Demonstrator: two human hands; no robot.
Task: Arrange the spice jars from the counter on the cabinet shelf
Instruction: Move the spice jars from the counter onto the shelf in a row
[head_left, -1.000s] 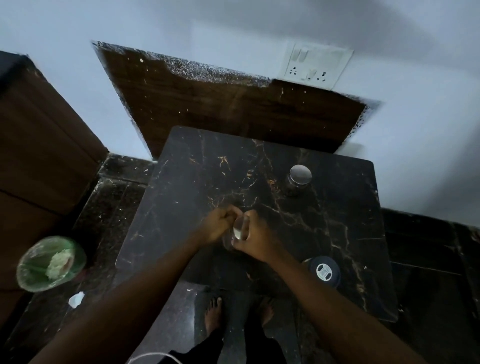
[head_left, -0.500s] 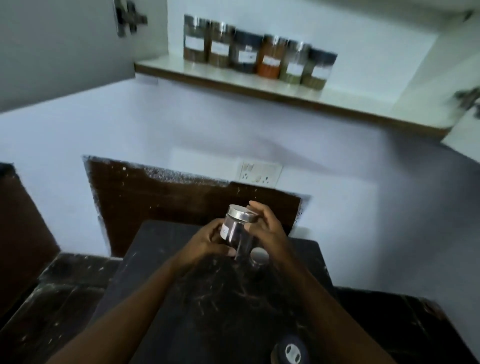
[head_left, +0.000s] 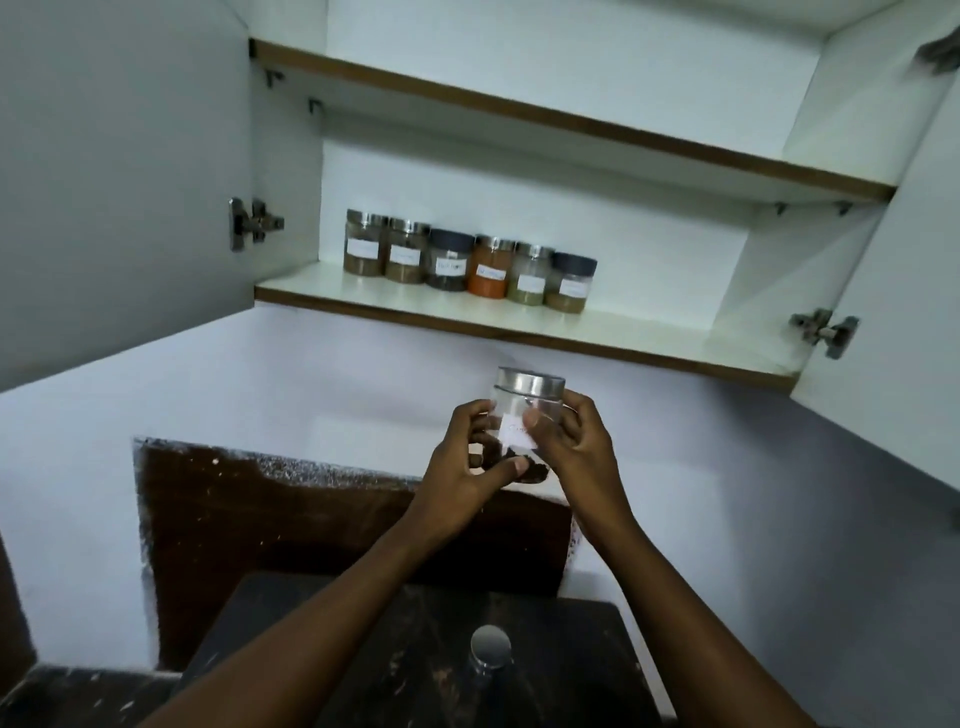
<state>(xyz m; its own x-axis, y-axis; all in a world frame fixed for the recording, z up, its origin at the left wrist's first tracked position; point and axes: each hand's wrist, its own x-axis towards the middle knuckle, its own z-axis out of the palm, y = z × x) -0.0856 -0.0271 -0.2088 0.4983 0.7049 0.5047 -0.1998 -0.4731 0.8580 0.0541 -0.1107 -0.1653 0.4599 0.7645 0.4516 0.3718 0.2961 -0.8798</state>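
Observation:
A clear spice jar (head_left: 527, 400) with a silver lid, a white label and dark contents at its bottom is held upright in front of the wall, below the lower cabinet shelf (head_left: 649, 335). My left hand (head_left: 462, 475) grips its left side and base; my right hand (head_left: 574, 444) grips its right side. Several labelled spice jars (head_left: 467, 262) stand in a row on the shelf's left half. Another silver-lidded jar (head_left: 489, 649) stands on the dark marble counter (head_left: 571, 670) below my arms.
Both cabinet doors hang open, the left door (head_left: 119, 171) and the right door (head_left: 919, 249), with hinges showing. An upper shelf (head_left: 571, 122) sits above. A dark wooden panel (head_left: 260, 530) leans on the wall behind the counter. The shelf's right half is bare.
Both hands lifted the jar from the counter up toward the cabinet and turned it upright. My view tilted up from the counter to the open cabinet.

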